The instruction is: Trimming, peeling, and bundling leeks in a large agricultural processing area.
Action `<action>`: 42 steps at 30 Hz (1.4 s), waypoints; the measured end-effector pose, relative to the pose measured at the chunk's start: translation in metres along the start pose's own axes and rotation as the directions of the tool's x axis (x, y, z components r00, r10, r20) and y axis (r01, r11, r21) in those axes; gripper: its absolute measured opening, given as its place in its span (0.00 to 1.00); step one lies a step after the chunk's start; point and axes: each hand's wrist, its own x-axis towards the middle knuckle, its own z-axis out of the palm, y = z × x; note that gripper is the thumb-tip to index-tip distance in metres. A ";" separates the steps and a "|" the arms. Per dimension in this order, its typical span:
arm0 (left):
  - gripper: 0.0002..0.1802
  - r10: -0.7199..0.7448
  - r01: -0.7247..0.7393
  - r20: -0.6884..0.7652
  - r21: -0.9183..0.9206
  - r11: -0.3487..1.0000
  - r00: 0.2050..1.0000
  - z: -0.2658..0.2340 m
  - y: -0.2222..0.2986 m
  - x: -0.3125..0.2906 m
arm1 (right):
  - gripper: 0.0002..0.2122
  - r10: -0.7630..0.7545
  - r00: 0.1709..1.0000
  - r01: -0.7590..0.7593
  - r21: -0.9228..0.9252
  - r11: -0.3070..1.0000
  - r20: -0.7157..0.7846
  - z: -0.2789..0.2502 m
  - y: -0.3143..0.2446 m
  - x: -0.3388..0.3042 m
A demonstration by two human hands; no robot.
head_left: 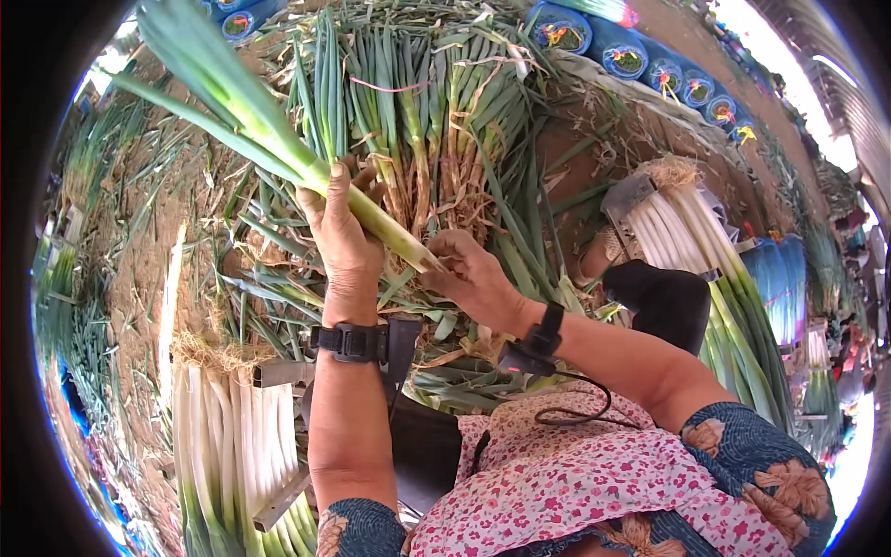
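Note:
A long leek slants across the upper left, green leaves up and pale root end down to the right. My left hand is wrapped around its stalk, thumb on top. My right hand is closed on the leek's lower end, fingertips pinching at the pale tip; what exactly they grip there is too small to tell. Just beyond both hands lies a heap of untrimmed leeks with brown, dirty lower stalks and dry roots. A thin pink tie crosses their leaves.
Clean white leeks stand in a metal holder at the lower left. Another stack of white leeks rests in a holder at the right, beside my dark-clothed knee. Several blue bags line the back right. Leaf scraps litter the ground.

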 end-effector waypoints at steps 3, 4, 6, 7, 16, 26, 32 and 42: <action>0.20 -0.176 0.333 0.430 -0.323 0.886 0.885 -0.005 0.009 0.004 | 0.11 0.138 0.990 -0.140 0.188 0.972 0.025 -0.007 0.002 0.002; 0.20 -0.174 0.328 0.421 -0.326 0.886 0.890 -0.009 0.009 0.005 | 0.12 0.198 0.977 -0.210 0.212 0.954 0.073 -0.008 -0.003 0.002; 0.21 -0.156 0.327 0.478 -0.298 0.897 0.864 -0.016 0.004 0.006 | 0.10 0.139 0.990 -0.141 -0.084 0.987 -0.024 -0.005 -0.016 0.010; 0.23 -0.182 0.330 0.441 -0.287 0.899 0.879 -0.009 0.007 0.001 | 0.08 0.067 0.998 -0.067 -0.160 0.985 -0.005 -0.004 -0.018 0.017; 0.19 -0.136 0.228 0.323 -0.265 0.937 0.936 -0.006 -0.005 0.002 | 0.07 -0.038 0.998 0.051 -0.400 0.915 0.042 -0.003 -0.035 0.026; 0.13 0.065 -0.065 -0.015 0.027 0.998 0.998 -0.029 0.008 0.028 | 0.06 0.395 0.847 -0.283 -0.327 0.902 0.355 -0.040 -0.018 -0.042; 0.16 0.166 -0.173 -0.089 -0.082 0.981 0.982 -0.038 0.050 0.043 | 0.14 0.886 0.426 0.000 -0.980 0.200 0.181 -0.147 0.092 -0.173; 0.12 0.065 -0.066 -0.019 -0.098 0.993 0.998 -0.026 0.027 0.027 | 0.13 0.182 0.977 -0.066 -0.655 0.753 0.112 -0.013 -0.032 0.002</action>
